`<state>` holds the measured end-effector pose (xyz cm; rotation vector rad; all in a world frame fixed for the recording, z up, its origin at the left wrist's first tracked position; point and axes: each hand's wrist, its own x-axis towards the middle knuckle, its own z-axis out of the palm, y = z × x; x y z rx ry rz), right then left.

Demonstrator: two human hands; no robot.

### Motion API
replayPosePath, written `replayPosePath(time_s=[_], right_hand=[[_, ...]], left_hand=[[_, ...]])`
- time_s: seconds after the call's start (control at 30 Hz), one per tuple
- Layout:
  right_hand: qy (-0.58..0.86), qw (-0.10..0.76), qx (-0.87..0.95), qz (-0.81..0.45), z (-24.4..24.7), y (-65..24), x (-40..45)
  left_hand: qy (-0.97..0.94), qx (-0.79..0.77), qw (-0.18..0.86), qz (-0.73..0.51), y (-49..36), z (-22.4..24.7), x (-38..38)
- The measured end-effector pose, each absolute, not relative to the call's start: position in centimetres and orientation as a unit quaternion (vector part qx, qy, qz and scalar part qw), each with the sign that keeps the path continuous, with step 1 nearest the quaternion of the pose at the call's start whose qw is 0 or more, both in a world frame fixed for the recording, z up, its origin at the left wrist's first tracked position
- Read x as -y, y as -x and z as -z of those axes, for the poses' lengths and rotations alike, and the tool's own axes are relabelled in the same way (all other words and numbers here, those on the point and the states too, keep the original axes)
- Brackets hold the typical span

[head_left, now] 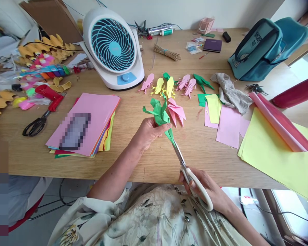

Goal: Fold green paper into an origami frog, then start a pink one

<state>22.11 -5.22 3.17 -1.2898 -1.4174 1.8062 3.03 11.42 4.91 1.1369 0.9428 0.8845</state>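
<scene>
My left hand [150,132] pinches a folded green paper figure [160,112] above the table, with its narrow end pointing down and right. White-handled scissors [196,186] are held in my right hand [204,182], and their blades meet the figure's narrow tip. Just behind the green figure lies a folded pink paper piece [176,111]. Farther back stand several small folded figures, among them a yellow one [170,87], a pink one [146,83] and a dark green one [202,82].
A white fan [115,48] stands behind left. Stacked coloured paper [97,112] and black-handled scissors [37,124] lie left. Cut paper [228,126], yellow sheets [274,153], a grey cloth [229,92], a teal bag [264,51] and a red bottle [297,91] are on the right.
</scene>
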Motion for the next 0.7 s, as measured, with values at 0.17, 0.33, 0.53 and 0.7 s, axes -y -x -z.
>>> replayPosePath(time_s=[0.17,0.33,0.53,0.7], right_hand=[[0.479,0.250,0.510,-0.669,-3.26,-21.97,5.06],[0.474,0.257,0.513,-0.667,-3.08,-22.08,5.13],[0.475,0.261,0.505,-0.671,-3.02,-22.02,5.14],[0.477,0.263,0.502,-0.672,-2.98,-21.97,5.09]], left_hand=[[-0.506,-0.408,0.654,-0.388,-3.12,-4.83,-11.45],[-0.493,-0.415,0.659,-0.389,-3.10,-4.82,-11.48],[-0.495,-0.412,0.661,-0.384,-3.03,-4.92,-11.53],[-0.498,-0.415,0.658,-0.382,-3.02,-4.87,-11.50]])
